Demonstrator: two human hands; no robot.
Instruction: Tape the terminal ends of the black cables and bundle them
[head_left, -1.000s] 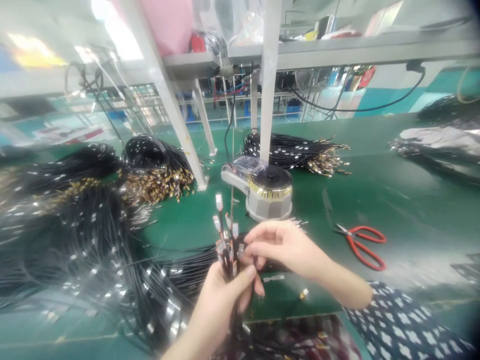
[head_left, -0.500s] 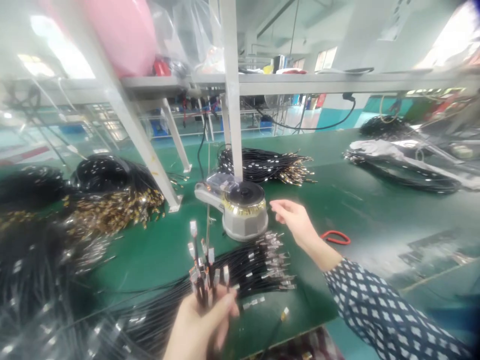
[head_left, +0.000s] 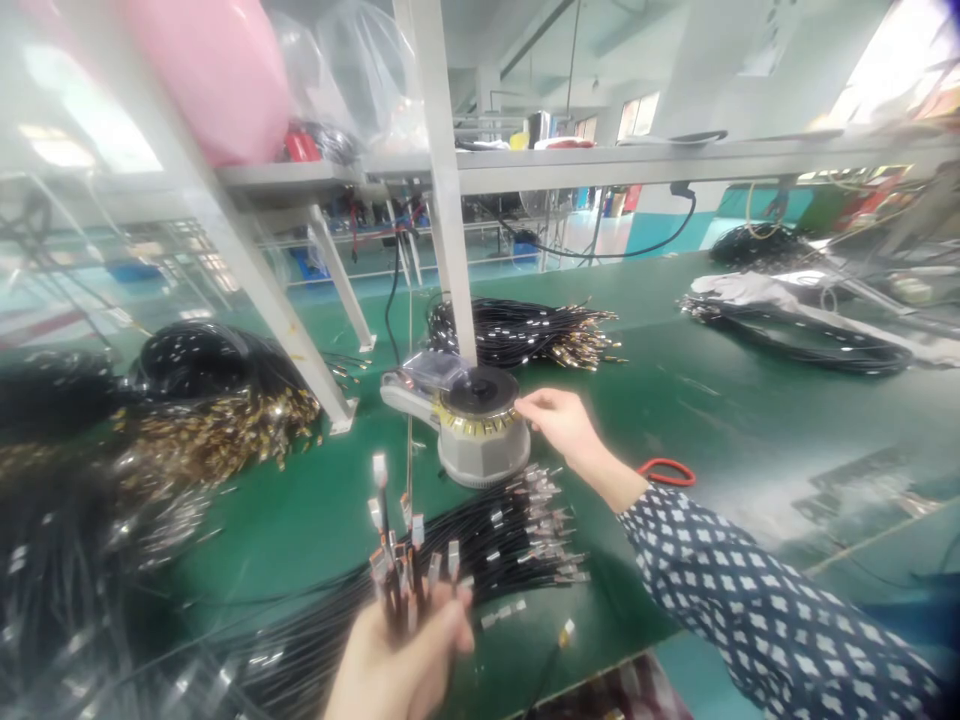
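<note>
My left hand [head_left: 401,660] is closed round a bundle of black cables [head_left: 401,555] held upright, their small metal connectors pointing up. My right hand [head_left: 559,425], in a dotted sleeve, reaches to the right edge of the grey round tape dispenser [head_left: 480,425], with fingers pinched at its yellow rim. What the fingers hold is too small to tell. A flat bundle of black cables with metal ends [head_left: 517,525] lies on the green table just below the dispenser.
Heaps of black cables with gold connectors [head_left: 217,420] fill the left side. Another bundle [head_left: 525,335] lies behind the dispenser, beside a white frame post [head_left: 442,200]. Red-handled scissors [head_left: 664,470] peek out behind my right arm. More cables [head_left: 795,325] sit far right.
My right hand left the held bundle and moved forward to the tape dispenser's rim. The left hand keeps the bundle upright. My view swung left and up.
</note>
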